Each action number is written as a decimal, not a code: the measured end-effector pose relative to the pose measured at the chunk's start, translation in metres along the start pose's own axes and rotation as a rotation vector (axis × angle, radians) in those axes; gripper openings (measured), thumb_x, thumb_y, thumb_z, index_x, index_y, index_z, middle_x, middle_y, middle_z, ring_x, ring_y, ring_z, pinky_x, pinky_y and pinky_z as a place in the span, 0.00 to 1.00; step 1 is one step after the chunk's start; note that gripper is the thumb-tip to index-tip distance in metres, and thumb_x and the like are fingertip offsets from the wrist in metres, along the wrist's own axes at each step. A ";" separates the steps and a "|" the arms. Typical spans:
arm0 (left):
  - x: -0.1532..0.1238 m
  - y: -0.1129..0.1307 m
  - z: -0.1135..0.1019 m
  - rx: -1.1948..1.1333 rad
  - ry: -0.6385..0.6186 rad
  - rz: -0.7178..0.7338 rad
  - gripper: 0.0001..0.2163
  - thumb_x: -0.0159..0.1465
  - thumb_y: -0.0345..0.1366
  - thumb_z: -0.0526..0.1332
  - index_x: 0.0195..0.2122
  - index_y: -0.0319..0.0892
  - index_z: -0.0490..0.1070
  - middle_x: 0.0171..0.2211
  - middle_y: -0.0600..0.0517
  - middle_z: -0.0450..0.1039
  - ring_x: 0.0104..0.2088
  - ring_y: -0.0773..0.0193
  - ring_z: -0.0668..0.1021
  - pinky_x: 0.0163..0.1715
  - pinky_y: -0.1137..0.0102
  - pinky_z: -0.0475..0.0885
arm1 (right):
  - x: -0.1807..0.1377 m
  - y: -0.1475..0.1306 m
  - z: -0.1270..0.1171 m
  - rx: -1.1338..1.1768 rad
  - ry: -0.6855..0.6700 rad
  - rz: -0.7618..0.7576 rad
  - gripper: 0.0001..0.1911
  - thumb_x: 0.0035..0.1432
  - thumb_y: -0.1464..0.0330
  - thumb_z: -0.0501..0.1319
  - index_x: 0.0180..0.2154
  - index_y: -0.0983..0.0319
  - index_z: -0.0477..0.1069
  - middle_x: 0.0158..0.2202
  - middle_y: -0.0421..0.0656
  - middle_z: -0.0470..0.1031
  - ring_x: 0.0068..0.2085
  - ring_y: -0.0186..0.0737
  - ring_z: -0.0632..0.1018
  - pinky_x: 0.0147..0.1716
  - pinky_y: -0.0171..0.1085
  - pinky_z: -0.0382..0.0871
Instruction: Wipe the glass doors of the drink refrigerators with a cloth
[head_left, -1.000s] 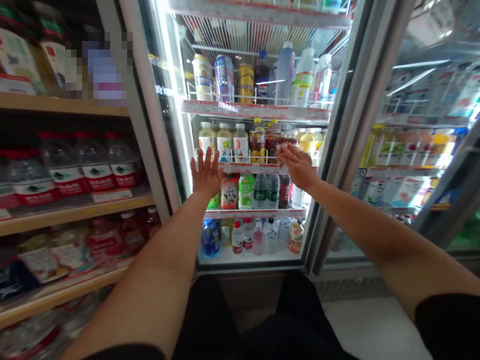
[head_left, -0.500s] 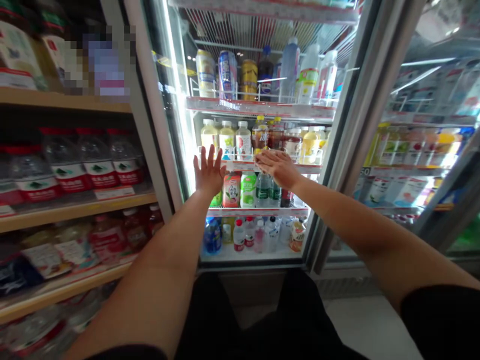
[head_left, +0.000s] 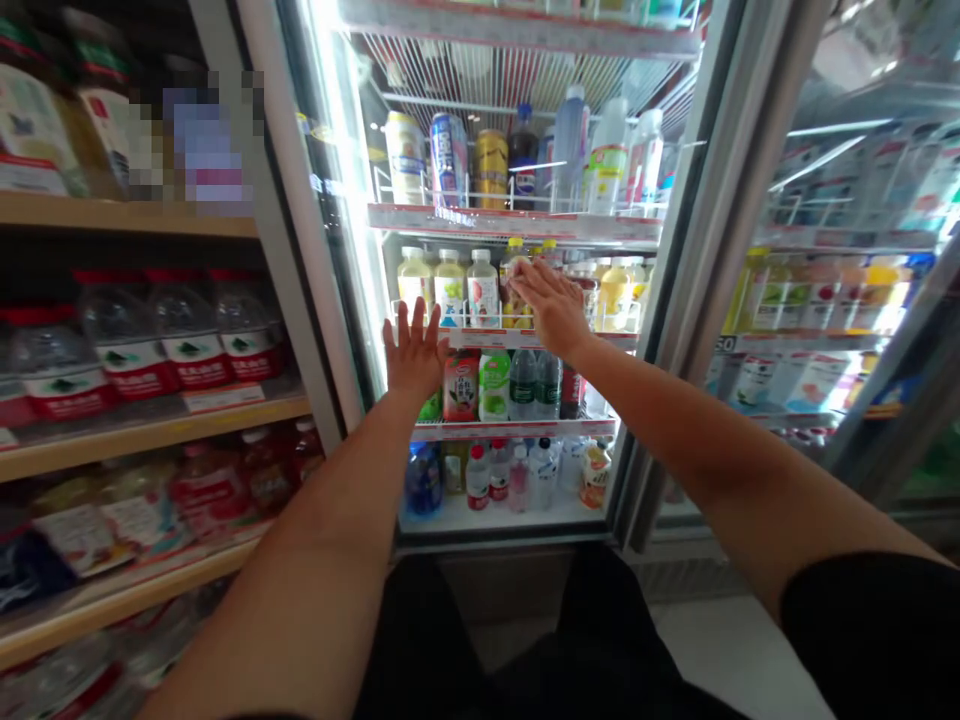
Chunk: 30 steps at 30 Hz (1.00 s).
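My left hand [head_left: 415, 350] is spread with fingers apart, apparently flat against the glass door of a lit drinks cooler, in front of the lower left bottles. Higher and to the right, my right hand [head_left: 551, 300] lies palm toward the same glass, fingers stretched and close together. A small pale patch [head_left: 517, 266] shows at its fingertips; I cannot make out what it is. Behind the right hand are yellow-capped dark bottles [head_left: 515, 248], partly hidden. White-capped bottles [head_left: 450, 285] stand between the two hands on the middle shelf.
Cans [head_left: 491, 165] and tall bottles line the shelf above. Small bottles [head_left: 478, 475] stand at the cooler's bottom. A metal door frame [head_left: 720, 260] borders the right side, with another cooler beyond. Wooden shelves [head_left: 150, 425] of red-capped water bottles [head_left: 124, 335] stand close at left.
My right hand has moved up across the glass, its fingers now pointing more upward. My left hand has stayed in about the same place. The view has shifted slightly.
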<state>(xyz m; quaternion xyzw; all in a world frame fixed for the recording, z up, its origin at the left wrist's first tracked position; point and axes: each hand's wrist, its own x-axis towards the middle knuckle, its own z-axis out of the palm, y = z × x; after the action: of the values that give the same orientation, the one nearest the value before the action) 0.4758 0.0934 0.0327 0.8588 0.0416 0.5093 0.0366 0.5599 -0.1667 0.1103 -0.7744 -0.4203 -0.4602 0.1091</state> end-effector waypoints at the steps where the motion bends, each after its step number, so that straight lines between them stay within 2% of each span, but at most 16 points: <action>1: 0.000 0.000 0.000 -0.004 -0.002 -0.005 0.30 0.73 0.42 0.50 0.76 0.43 0.52 0.78 0.48 0.41 0.77 0.50 0.38 0.74 0.46 0.29 | 0.004 0.000 -0.001 -0.002 0.028 0.045 0.34 0.68 0.79 0.49 0.71 0.56 0.62 0.77 0.39 0.53 0.77 0.53 0.53 0.73 0.59 0.56; 3: 0.000 0.001 0.000 -0.012 -0.004 -0.009 0.30 0.73 0.42 0.50 0.76 0.43 0.52 0.78 0.48 0.41 0.77 0.50 0.37 0.74 0.46 0.29 | 0.008 -0.004 -0.001 -0.001 -0.010 0.019 0.34 0.67 0.79 0.49 0.71 0.58 0.62 0.77 0.39 0.51 0.77 0.51 0.52 0.74 0.57 0.56; 6: 0.000 0.001 0.000 -0.026 0.001 -0.007 0.30 0.73 0.43 0.50 0.76 0.43 0.53 0.78 0.48 0.42 0.77 0.51 0.37 0.74 0.46 0.28 | 0.008 -0.013 -0.001 0.011 -0.182 -0.216 0.34 0.67 0.80 0.49 0.69 0.52 0.65 0.76 0.34 0.56 0.77 0.46 0.54 0.75 0.54 0.55; 8: 0.000 0.001 0.000 -0.025 -0.003 -0.012 0.30 0.73 0.43 0.49 0.76 0.44 0.52 0.78 0.49 0.41 0.77 0.52 0.37 0.74 0.46 0.28 | 0.015 -0.015 -0.003 0.018 -0.218 -0.304 0.35 0.67 0.80 0.49 0.68 0.48 0.66 0.74 0.32 0.59 0.76 0.45 0.57 0.74 0.54 0.55; 10: 0.000 0.002 -0.001 -0.016 -0.017 -0.020 0.30 0.73 0.43 0.49 0.76 0.44 0.52 0.78 0.49 0.40 0.77 0.51 0.37 0.74 0.46 0.28 | 0.026 -0.014 -0.006 0.034 -0.120 -0.225 0.36 0.67 0.80 0.49 0.70 0.49 0.63 0.75 0.34 0.59 0.76 0.49 0.57 0.75 0.58 0.54; 12: -0.001 0.003 -0.002 -0.007 -0.029 -0.026 0.30 0.74 0.43 0.48 0.76 0.44 0.52 0.78 0.49 0.40 0.77 0.50 0.37 0.74 0.46 0.28 | 0.037 -0.012 -0.007 0.051 0.037 -0.051 0.37 0.67 0.80 0.48 0.73 0.54 0.57 0.77 0.39 0.54 0.77 0.53 0.52 0.75 0.62 0.51; 14: -0.001 0.004 -0.003 -0.006 -0.032 -0.024 0.30 0.74 0.42 0.48 0.76 0.44 0.51 0.78 0.49 0.40 0.77 0.50 0.37 0.74 0.45 0.29 | 0.039 -0.014 -0.004 0.048 0.098 0.058 0.37 0.67 0.79 0.48 0.75 0.59 0.54 0.78 0.42 0.48 0.78 0.56 0.46 0.75 0.64 0.49; 16: -0.001 0.005 -0.004 -0.012 -0.028 -0.016 0.30 0.74 0.42 0.49 0.77 0.44 0.51 0.78 0.49 0.40 0.77 0.50 0.37 0.74 0.45 0.29 | 0.034 -0.017 -0.001 0.029 0.007 0.002 0.37 0.66 0.80 0.48 0.74 0.60 0.55 0.79 0.42 0.46 0.78 0.55 0.45 0.75 0.62 0.50; 18: 0.000 0.005 -0.004 -0.019 -0.023 -0.019 0.30 0.74 0.42 0.50 0.76 0.44 0.51 0.78 0.49 0.40 0.77 0.50 0.37 0.74 0.45 0.29 | 0.027 -0.018 0.001 0.020 -0.133 -0.161 0.37 0.65 0.81 0.48 0.73 0.56 0.59 0.78 0.38 0.49 0.78 0.51 0.49 0.75 0.59 0.50; 20: 0.000 0.004 -0.004 -0.020 -0.028 -0.028 0.30 0.73 0.41 0.51 0.76 0.44 0.52 0.78 0.49 0.41 0.77 0.50 0.37 0.74 0.46 0.29 | 0.023 -0.013 -0.001 0.017 -0.186 -0.276 0.38 0.64 0.82 0.49 0.70 0.51 0.63 0.76 0.33 0.54 0.77 0.47 0.53 0.76 0.58 0.49; 21: 0.001 0.004 -0.004 -0.019 -0.033 -0.032 0.31 0.73 0.41 0.51 0.76 0.44 0.51 0.78 0.49 0.40 0.77 0.50 0.37 0.74 0.45 0.29 | 0.023 -0.009 -0.003 0.013 -0.160 -0.267 0.38 0.64 0.82 0.49 0.69 0.49 0.65 0.76 0.30 0.56 0.77 0.46 0.55 0.76 0.59 0.49; 23: 0.001 0.003 -0.003 -0.018 -0.041 -0.034 0.31 0.73 0.41 0.50 0.77 0.45 0.50 0.78 0.49 0.40 0.77 0.49 0.37 0.74 0.44 0.29 | 0.024 0.003 -0.007 -0.006 -0.056 -0.140 0.36 0.64 0.81 0.50 0.68 0.49 0.66 0.76 0.31 0.56 0.77 0.49 0.55 0.75 0.62 0.49; 25: 0.001 0.002 -0.001 -0.020 -0.036 -0.026 0.31 0.73 0.41 0.50 0.77 0.45 0.50 0.78 0.49 0.40 0.77 0.50 0.37 0.74 0.44 0.28 | 0.023 0.013 -0.010 -0.021 0.021 -0.012 0.35 0.65 0.80 0.48 0.70 0.55 0.63 0.77 0.36 0.51 0.77 0.53 0.52 0.74 0.64 0.51; 26: 0.001 0.001 -0.001 -0.020 -0.028 -0.022 0.31 0.73 0.41 0.50 0.77 0.45 0.50 0.78 0.49 0.40 0.77 0.50 0.37 0.74 0.45 0.28 | 0.020 0.016 -0.011 -0.024 0.022 0.005 0.35 0.65 0.80 0.48 0.71 0.58 0.62 0.78 0.39 0.50 0.77 0.54 0.51 0.73 0.64 0.53; 28: 0.000 0.000 0.001 -0.019 -0.009 -0.014 0.31 0.73 0.41 0.50 0.77 0.44 0.50 0.78 0.49 0.40 0.77 0.50 0.36 0.74 0.45 0.28 | 0.012 0.020 -0.013 -0.019 -0.039 -0.067 0.35 0.65 0.80 0.49 0.70 0.58 0.64 0.77 0.39 0.52 0.77 0.53 0.52 0.73 0.60 0.55; 30: 0.000 0.000 0.002 -0.020 0.001 -0.011 0.31 0.73 0.41 0.50 0.77 0.44 0.50 0.78 0.49 0.40 0.77 0.50 0.37 0.74 0.46 0.28 | 0.004 0.023 -0.015 -0.011 -0.115 -0.192 0.33 0.67 0.80 0.50 0.67 0.52 0.68 0.75 0.34 0.59 0.76 0.48 0.57 0.74 0.57 0.55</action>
<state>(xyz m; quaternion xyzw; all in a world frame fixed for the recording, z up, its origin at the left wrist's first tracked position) 0.4775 0.0935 0.0315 0.8578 0.0413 0.5100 0.0482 0.5685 -0.1871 0.1268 -0.7563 -0.4956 -0.4255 0.0360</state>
